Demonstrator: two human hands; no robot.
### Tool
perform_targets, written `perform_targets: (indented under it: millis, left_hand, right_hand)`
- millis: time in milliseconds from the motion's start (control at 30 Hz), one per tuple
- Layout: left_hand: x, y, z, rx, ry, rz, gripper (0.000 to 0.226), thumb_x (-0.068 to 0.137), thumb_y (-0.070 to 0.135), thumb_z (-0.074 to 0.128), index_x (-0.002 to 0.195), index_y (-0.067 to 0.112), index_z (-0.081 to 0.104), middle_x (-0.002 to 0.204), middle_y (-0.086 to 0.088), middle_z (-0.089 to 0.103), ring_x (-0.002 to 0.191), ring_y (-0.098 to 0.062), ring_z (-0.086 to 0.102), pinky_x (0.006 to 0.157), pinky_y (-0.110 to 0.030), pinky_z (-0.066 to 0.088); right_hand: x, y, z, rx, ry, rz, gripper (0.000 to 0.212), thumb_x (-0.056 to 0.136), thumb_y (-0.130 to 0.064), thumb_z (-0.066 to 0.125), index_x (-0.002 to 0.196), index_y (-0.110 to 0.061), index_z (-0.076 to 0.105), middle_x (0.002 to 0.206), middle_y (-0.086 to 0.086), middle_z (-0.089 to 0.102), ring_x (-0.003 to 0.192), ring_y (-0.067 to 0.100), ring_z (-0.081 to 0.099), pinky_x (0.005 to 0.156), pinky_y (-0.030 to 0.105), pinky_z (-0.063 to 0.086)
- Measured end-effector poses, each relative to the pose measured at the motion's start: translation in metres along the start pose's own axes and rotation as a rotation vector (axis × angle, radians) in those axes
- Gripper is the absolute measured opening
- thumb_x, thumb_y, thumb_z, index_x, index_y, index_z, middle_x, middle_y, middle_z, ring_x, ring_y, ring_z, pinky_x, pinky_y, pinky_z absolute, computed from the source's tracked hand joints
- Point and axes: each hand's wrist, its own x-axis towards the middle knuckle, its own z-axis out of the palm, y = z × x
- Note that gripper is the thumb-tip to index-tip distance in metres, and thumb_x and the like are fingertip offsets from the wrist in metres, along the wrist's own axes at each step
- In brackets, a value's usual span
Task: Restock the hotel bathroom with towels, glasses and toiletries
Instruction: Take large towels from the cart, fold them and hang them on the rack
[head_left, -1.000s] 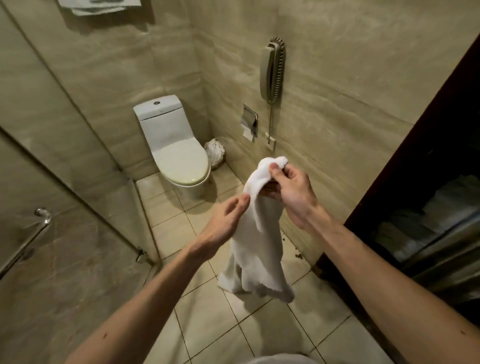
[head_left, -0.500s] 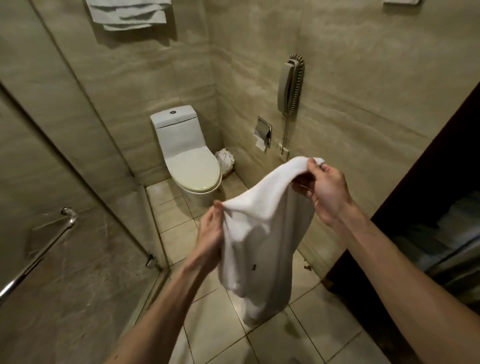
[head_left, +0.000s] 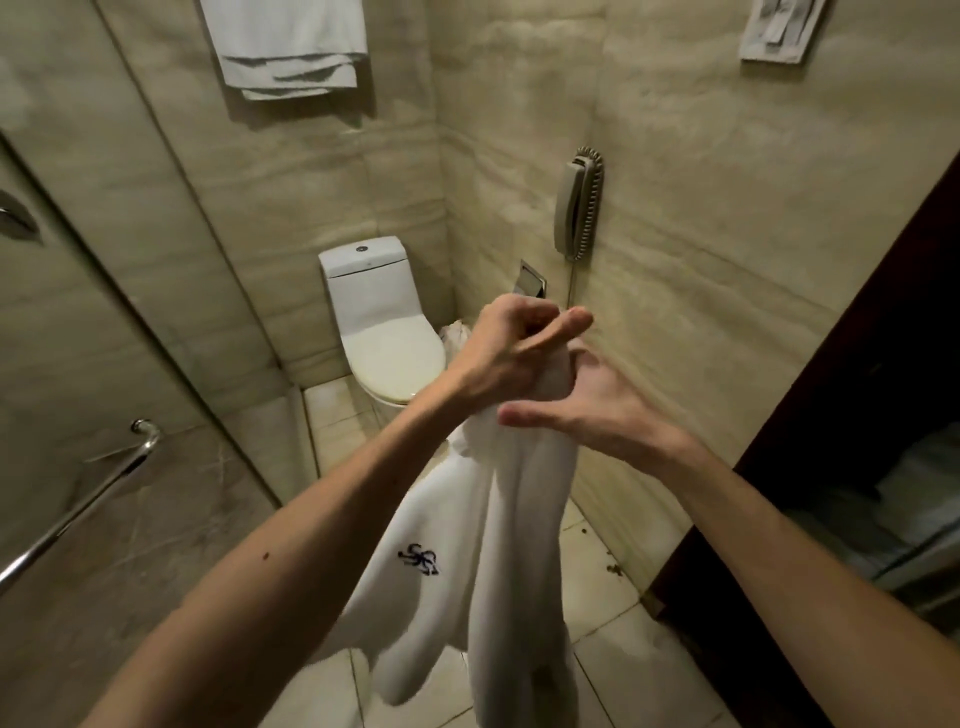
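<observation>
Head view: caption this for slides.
Left grip clutches the bunched top of a white embroidered cloth towel, right grip cupped round it.

The only mark is a small dark-blue stitched emblem (head_left: 418, 559) on the white towel (head_left: 511, 525), well below the left hand (head_left: 511, 353) and a little to its left. Its looping strokes cannot be read as letters. No other text, number or sign can be made out.
</observation>
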Motion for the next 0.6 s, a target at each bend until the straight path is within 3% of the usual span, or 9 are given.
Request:
perform_targets:
  millis: [67,100,167,233,300,400,500,600]
  left_hand:
    - [0.003,0.000,0.005,0.087,0.082,0.032,0.053,0.095,0.038,0.063,0.059,0.005,0.043,0.058,-0.002,0.032,0.054,-0.010,0.028,0.051,-0.031,0.026]
    - [0.001,0.000,0.005,0.107,0.115,0.037,0.053,0.095,0.041,0.062,0.059,0.007,0.044,0.058,-0.002,0.035,0.054,-0.010,0.031,0.051,-0.030,0.028]
    - [-0.005,-0.005,0.004,-0.031,0.227,-0.004,0.051,0.094,0.052,0.054,0.063,0.013,0.049,0.061,-0.002,0.045,0.057,-0.010,0.041,0.054,-0.029,0.035]
    - [-0.020,-0.016,0.003,-0.292,0.350,-0.123,0.057,0.089,0.070,0.048,0.073,0.016,0.057,0.071,-0.004,0.059,0.065,-0.014,0.055,0.059,-0.026,0.044]
    - [-0.044,-0.039,0.008,-0.443,0.280,-0.280,0.079,0.070,0.090,0.043,0.093,0.019,0.067,0.091,0.000,0.073,0.085,-0.013,0.068,0.071,-0.024,0.052]
    - [-0.086,-0.065,0.038,-0.565,0.014,-0.442,0.097,0.057,0.097,0.046,0.126,0.029,0.060,0.127,0.002,0.068,0.120,-0.017,0.063,0.098,-0.040,0.052]
    - [-0.102,-0.064,0.064,-0.474,0.073,-0.513,0.083,0.063,0.090,0.053,0.119,0.029,0.060,0.115,0.010,0.071,0.114,-0.012,0.064,0.098,-0.039,0.054]
    - [-0.092,-0.056,0.069,-0.526,0.251,-0.528,0.058,0.082,0.072,0.048,0.107,0.023,0.068,0.106,0.005,0.075,0.104,-0.010,0.067,0.099,-0.045,0.052]
  right_hand:
    - [0.001,0.004,-0.001,0.134,0.015,0.023,0.035,0.070,-0.013,0.086,0.102,-0.010,0.071,0.090,-0.004,0.074,0.084,0.010,0.069,0.069,0.018,0.053]
    - [0.000,0.008,-0.001,0.167,-0.002,0.035,0.024,0.072,-0.009,0.084,0.094,-0.006,0.073,0.085,0.000,0.074,0.080,0.013,0.070,0.069,0.023,0.055]
    - [0.000,0.017,-0.003,0.144,-0.029,0.035,0.016,0.077,-0.009,0.079,0.086,0.002,0.072,0.082,0.006,0.071,0.075,0.018,0.066,0.070,0.034,0.052]
    - [0.000,0.024,-0.006,0.153,0.022,0.016,0.004,0.082,-0.001,0.070,0.084,0.000,0.073,0.082,0.007,0.069,0.077,0.014,0.063,0.070,0.033,0.051]
    - [0.002,0.026,-0.007,0.201,0.105,0.004,0.010,0.085,0.002,0.064,0.090,0.001,0.073,0.085,0.007,0.069,0.079,0.013,0.064,0.070,0.028,0.051]
    - [0.008,0.023,-0.009,0.340,0.164,0.010,0.009,0.090,-0.006,0.065,0.089,0.001,0.071,0.081,0.004,0.068,0.072,0.007,0.063,0.065,0.022,0.052]
    - [0.014,0.018,-0.007,0.413,0.159,0.023,0.013,0.093,-0.005,0.062,0.084,-0.007,0.070,0.076,0.000,0.070,0.070,0.006,0.065,0.063,0.019,0.053]
    - [0.016,0.015,-0.009,0.474,0.167,0.040,0.011,0.094,-0.006,0.060,0.090,-0.007,0.070,0.088,0.007,0.070,0.082,0.014,0.065,0.075,0.028,0.054]
